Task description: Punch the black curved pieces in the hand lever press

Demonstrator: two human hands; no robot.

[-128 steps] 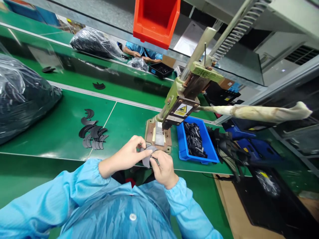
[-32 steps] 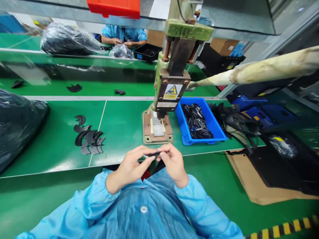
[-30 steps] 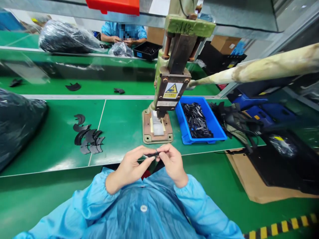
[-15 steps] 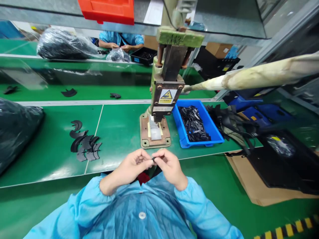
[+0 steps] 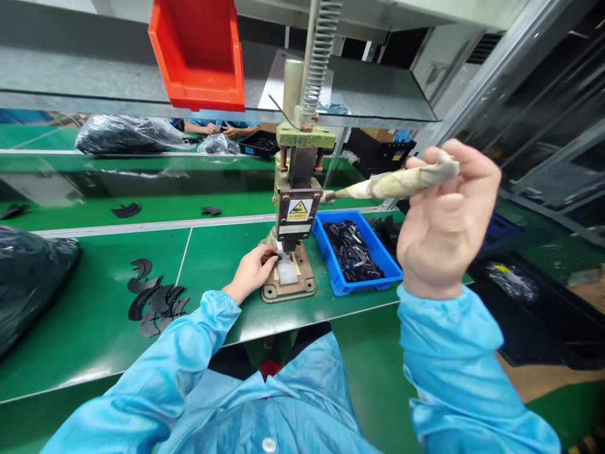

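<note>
A hand-operated press [image 5: 299, 208] with a yellow warning label stands on the green bench in front of me. My left hand [image 5: 255, 270] pinches a small black part [image 5: 282, 255] under the press ram, over the pale metal plate [image 5: 287, 272] on the base. Fingers hide most of that part, so its shape is unclear. My right hand [image 5: 447, 227] is raised on the right, its fingers curled over the end of the tape-wrapped press lever [image 5: 401, 183], palm toward me.
A blue bin [image 5: 359, 252] of thin black parts sits right of the press. Curved black pieces [image 5: 158, 299] lie in a cluster on the left, beside a dark plastic bag [image 5: 33, 277]. A red bin [image 5: 198, 57] rests on the shelf above. Across the bench, a co-worker's hands [image 5: 220, 129] are visible.
My hands were together at the bench's front edge around a small black part. The left has moved forward to the press base with it; the right has gone up to the lever. My view has tilted upward.
</note>
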